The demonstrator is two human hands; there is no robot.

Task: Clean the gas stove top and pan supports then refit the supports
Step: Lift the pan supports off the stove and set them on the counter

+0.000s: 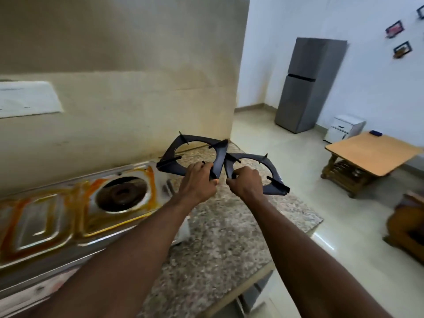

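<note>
**Grip.** The left hand is closed, its fingers curled round the near edge of 1 pan support. The right hand is closed likewise on the near edge of a second pan support. The fingertips of both hands are hidden behind the metal.

**Position.** Both supports are held in the air just right of the stove top, above the speckled stone counter. Each is tilted. Their inner corners meet between the hands; whether they touch cannot be determined.

**Obscured.** The stove top is blurred, and its left part is cut off by the frame edge. A white object at the stove's right end is largely covered by the left forearm and cannot be identified.

**Condition.** Each support is a dark square frame with a round opening and thin prongs pointing inward. The stove top is steel, with orange staining ringing the exposed burner and the panel to its left.

**Surroundings.** Well right of the stove stand a grey fridge and a wooden table.
</note>
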